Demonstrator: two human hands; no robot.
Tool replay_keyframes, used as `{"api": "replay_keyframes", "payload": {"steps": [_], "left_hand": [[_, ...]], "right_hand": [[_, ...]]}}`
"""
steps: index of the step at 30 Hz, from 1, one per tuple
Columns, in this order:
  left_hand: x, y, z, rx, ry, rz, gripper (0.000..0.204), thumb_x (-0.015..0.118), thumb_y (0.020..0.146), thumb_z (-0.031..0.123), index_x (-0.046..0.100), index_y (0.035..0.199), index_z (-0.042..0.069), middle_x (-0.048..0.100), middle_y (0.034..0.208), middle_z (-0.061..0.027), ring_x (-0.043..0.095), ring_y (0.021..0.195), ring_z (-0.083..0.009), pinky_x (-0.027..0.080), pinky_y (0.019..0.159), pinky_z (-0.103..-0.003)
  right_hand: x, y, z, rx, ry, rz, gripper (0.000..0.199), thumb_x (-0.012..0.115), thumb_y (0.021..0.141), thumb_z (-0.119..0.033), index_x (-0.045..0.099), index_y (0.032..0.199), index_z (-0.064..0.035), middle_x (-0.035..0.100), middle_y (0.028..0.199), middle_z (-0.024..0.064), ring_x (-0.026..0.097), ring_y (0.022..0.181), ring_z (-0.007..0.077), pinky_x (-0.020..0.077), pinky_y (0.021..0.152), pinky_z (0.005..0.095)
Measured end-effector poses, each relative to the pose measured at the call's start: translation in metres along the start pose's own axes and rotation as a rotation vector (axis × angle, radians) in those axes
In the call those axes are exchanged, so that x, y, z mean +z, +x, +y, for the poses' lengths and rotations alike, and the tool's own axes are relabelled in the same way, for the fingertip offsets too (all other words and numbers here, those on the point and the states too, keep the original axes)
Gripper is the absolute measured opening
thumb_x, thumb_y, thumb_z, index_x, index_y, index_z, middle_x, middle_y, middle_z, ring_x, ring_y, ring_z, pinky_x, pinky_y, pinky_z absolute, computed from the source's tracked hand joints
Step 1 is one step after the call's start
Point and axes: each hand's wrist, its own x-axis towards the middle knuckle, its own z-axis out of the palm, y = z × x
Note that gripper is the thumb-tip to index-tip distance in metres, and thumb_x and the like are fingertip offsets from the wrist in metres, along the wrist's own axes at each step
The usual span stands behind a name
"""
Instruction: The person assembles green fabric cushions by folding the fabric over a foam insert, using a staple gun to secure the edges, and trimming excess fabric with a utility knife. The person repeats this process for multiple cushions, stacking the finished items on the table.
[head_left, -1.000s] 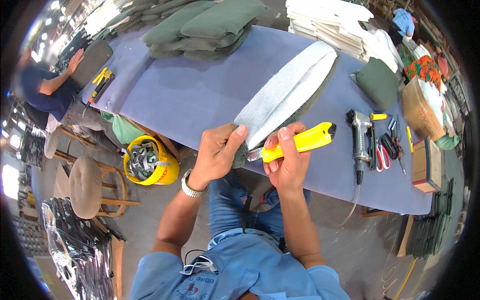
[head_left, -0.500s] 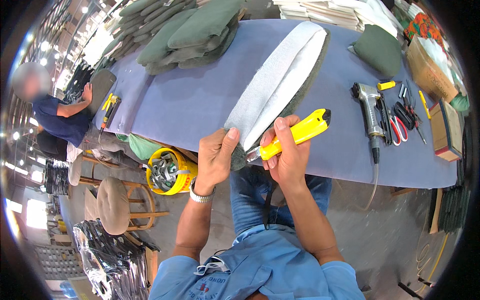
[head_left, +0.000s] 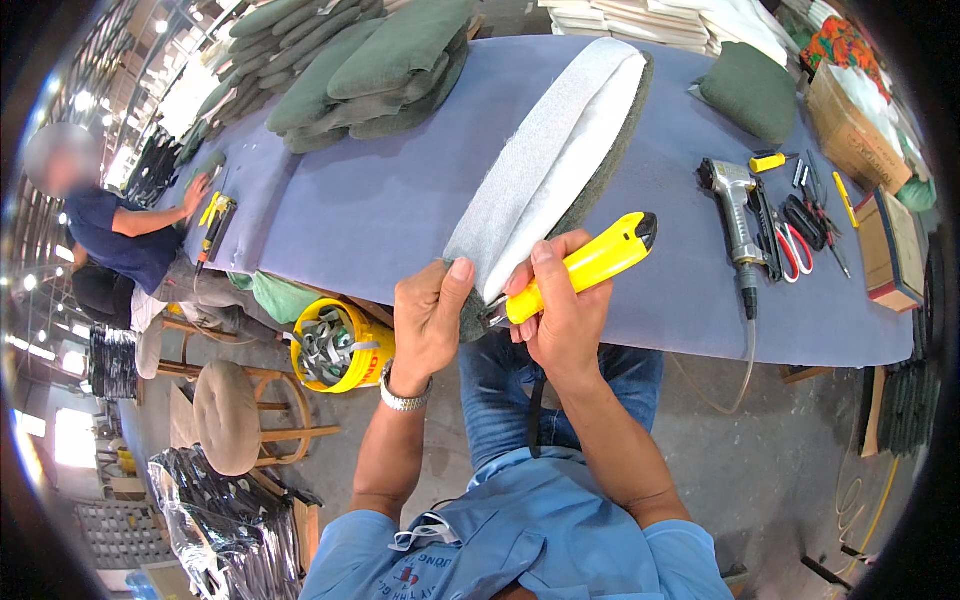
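Observation:
My left hand [head_left: 432, 310] is closed round the near end of a long cushion [head_left: 560, 150], its thumb on the pale side. The cushion stands on edge, with white fabric, white filling along the middle and a dark green cover on its right side. In my right hand [head_left: 568, 315] is a yellow utility knife [head_left: 598, 262] with a black butt, gripped in a fist with the thumb along it. Its metal front end meets the cushion's near corner beside my left fingers; the tip is partly hidden there.
Green cushions [head_left: 400, 60] are stacked at the back left, and another green cushion [head_left: 752, 90] lies at the back right. On the right are a staple gun [head_left: 738, 215], scissors [head_left: 795, 250] and boxes [head_left: 890, 250]. A yellow bucket [head_left: 350, 375] stands left below the table; a co-worker [head_left: 125, 230] sits beyond.
The knife and my right hand have shifted slightly left and down toward the cushion's near corner. At the far left, the co-worker's dark panel has moved away from the near side.

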Motion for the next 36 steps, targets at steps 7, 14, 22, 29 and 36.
{"api": "replay_keyframes", "payload": {"steps": [7,14,22,29,36], "left_hand": [[-0.002,0.000,0.000,0.000,-0.040,0.008,0.052,0.059,0.107,0.030,0.048,0.068,-0.003,0.040,0.059,-0.0033,0.032,0.059,-0.0111,0.028,0.052,-0.036],[0.000,-0.005,-0.001,0.000,-0.005,0.039,0.055,0.057,0.108,0.032,0.039,0.064,0.004,0.035,0.061,0.0054,0.028,0.062,-0.0071,0.023,0.053,-0.032],[0.009,-0.012,0.001,0.066,0.043,0.052,0.054,0.057,0.108,0.029,0.039,0.064,0.004,0.035,0.060,0.0040,0.028,0.061,-0.0076,0.023,0.051,-0.033],[0.011,-0.011,0.001,0.073,0.059,0.064,0.052,0.056,0.108,0.027,0.036,0.067,0.004,0.033,0.062,0.0037,0.027,0.063,-0.0080,0.023,0.052,-0.033],[0.013,-0.013,-0.007,0.079,0.049,0.080,0.052,0.054,0.109,0.030,0.037,0.068,0.004,0.035,0.063,0.0052,0.028,0.064,-0.0073,0.023,0.052,-0.032]], "right_hand": [[0.001,0.001,0.007,-0.093,-0.008,-0.003,0.012,0.059,0.102,-0.008,0.050,0.095,-0.0065,0.066,0.069,0.0107,0.054,0.043,0.0107,0.0428,0.037,0.0248],[0.005,0.002,0.004,-0.082,-0.086,0.057,0.013,0.061,0.100,-0.008,0.050,0.094,-0.0059,0.065,0.068,0.0098,0.055,0.044,0.0113,0.0425,0.037,0.0251],[-0.001,-0.001,0.001,-0.099,-0.089,0.115,0.012,0.059,0.100,-0.008,0.050,0.093,-0.0042,0.063,0.066,0.0104,0.054,0.043,0.0128,0.0408,0.036,0.0267],[-0.002,0.002,0.004,-0.114,-0.041,0.148,0.013,0.059,0.100,-0.009,0.052,0.091,-0.0034,0.062,0.065,0.0102,0.052,0.041,0.0129,0.0398,0.036,0.0271],[-0.004,0.006,0.002,-0.067,0.003,0.160,0.016,0.061,0.100,-0.011,0.055,0.088,-0.0039,0.062,0.065,0.0098,0.051,0.040,0.0123,0.0406,0.035,0.0264]]}}
